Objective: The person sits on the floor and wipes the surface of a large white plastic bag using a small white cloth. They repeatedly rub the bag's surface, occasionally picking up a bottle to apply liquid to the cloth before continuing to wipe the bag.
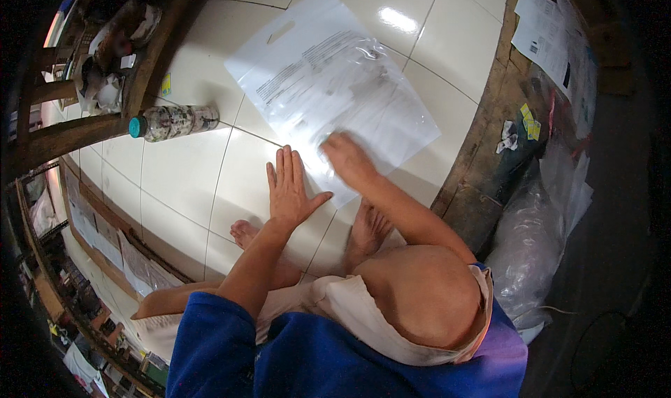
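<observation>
A clear plastic bag (pixel 335 83) with a handle cutout and a printed sheet inside lies flat on the white tiled floor (pixel 182 181). My left hand (pixel 289 188) rests flat on the floor beside the bag's near corner, fingers spread and holding nothing. My right hand (pixel 347 159) presses palm-down on the bag's near edge; it is blurred. I sit on the floor, and my bare feet (pixel 367 226) show just below the hands.
A plastic bottle (pixel 171 122) with a teal cap lies on its side at the left, by a wooden chair leg (pixel 77 133). Crumpled clear plastic (pixel 535 244) and paper sheets (pixel 549 27) lie at the right past a wooden edge.
</observation>
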Available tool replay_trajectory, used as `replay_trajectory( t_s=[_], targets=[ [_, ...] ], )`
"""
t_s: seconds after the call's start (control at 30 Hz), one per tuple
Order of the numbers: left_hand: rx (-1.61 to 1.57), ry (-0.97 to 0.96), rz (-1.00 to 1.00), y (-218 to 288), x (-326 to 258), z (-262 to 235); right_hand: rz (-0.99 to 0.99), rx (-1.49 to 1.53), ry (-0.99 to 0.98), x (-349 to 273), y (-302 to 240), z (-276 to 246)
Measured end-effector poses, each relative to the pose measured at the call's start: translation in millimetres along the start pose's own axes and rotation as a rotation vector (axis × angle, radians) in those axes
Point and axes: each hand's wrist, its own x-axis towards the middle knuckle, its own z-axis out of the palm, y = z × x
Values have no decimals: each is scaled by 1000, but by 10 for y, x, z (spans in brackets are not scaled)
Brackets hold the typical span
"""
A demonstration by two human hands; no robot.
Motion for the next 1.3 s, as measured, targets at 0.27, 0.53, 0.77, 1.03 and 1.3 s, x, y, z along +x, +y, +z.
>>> replay_trajectory(
  t_s=[0.27,0.53,0.77,1.03,1.3],
  targets=[
    [20,-15,-9,25,-6,-46,237,-52,526,561,1104,-967],
    [-22,12,7,-31,-3,14,-63,110,86,136,-173,73],
    [-21,-36,-10,41,20,-73,212,-36,511,792,1089,-895],
    [-14,-51,-28,-32,8,26,128,296,281,214,19,-487],
    [19,-107,-61,25,-35,-17,174,-175,156,344,463,-177]
  ],
)
